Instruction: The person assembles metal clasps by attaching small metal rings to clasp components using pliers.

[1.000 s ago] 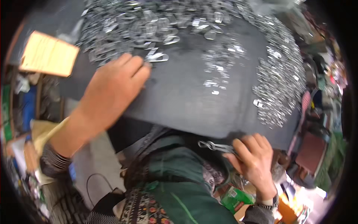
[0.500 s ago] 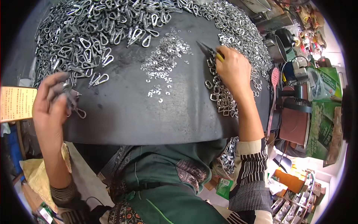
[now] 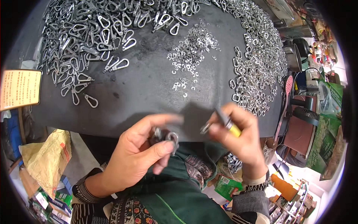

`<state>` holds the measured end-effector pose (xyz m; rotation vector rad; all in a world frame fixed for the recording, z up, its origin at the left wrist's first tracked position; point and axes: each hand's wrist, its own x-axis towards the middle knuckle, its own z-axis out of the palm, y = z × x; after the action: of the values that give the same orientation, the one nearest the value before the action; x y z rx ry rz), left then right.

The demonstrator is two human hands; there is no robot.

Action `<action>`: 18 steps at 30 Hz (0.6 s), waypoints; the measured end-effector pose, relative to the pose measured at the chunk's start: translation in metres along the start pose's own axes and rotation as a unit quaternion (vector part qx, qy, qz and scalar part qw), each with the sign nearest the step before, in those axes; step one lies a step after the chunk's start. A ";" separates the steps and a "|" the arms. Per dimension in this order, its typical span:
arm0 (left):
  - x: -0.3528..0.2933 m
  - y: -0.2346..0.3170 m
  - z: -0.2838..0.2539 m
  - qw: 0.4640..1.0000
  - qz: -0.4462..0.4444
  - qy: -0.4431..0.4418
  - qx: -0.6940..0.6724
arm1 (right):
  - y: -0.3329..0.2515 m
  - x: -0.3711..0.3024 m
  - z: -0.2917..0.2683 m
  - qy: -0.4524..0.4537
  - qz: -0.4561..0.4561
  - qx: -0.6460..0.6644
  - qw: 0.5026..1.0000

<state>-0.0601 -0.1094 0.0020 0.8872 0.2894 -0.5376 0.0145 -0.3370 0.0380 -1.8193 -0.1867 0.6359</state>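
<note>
Head view: left hand [image 3: 140, 156] fingers clamp a metal clip [image 3: 172, 137] at the counter [image 3: 149, 93] front edge. Right hand [image 3: 238, 138] fingers grip a yellow-handled tool [image 3: 228, 123] beside it; bare counter lies just beyond.

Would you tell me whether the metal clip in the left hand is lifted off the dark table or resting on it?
Lifted: the left hand pinches the metal clip between thumb and fingers, at the dark table's near edge, above the lap.

Bare hands, striped cuffs, green clothing

The left hand [image 3: 138, 156] and right hand [image 3: 238, 138] are bare; both sleeves end in dark striped cuffs, over a green garment with patterned trim.
</note>
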 end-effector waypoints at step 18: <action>-0.004 -0.011 0.011 0.967 0.082 0.005 0.243 | 0.006 -0.015 0.018 -0.060 -0.180 -0.220 0.957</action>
<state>-0.0689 -0.1228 0.0035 1.3767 0.0883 -0.4557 -0.0089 -0.3304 0.0338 -2.0970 -0.7763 0.4673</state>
